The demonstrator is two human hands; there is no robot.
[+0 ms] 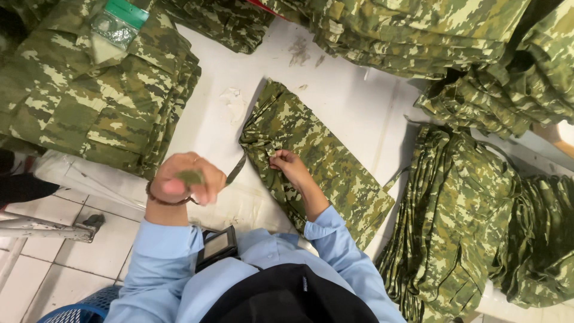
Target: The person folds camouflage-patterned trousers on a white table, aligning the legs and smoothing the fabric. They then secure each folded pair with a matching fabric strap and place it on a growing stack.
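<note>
The person is leaning over a white table [353, 101] and working on a folded camouflage garment [317, 158] that is lying flat and slanted in front of them. The right hand [291, 165] is resting on the garment's near-left part, fingers curled and pinching a gathered bit of cloth, apparently pinning the piece down so it does not slide while the other hand pulls. The left hand [185, 179] is raised above the table edge, to the left of the right hand and apart from the garment, closed into a loose fist around a small green scrap or the end of a narrow strap [236, 169]; the blur hides which. That strap is running taut from the fist toward the gathered spot beside the right hand, so the garment lies under the right hand and just to the right of the left. A stack of folded camouflage clothes [89, 96] is sitting beyond the left hand, and a hanging pile of the same cloth [466, 227] is sitting right of the right forearm, both kept within reach of the flat piece.
</note>
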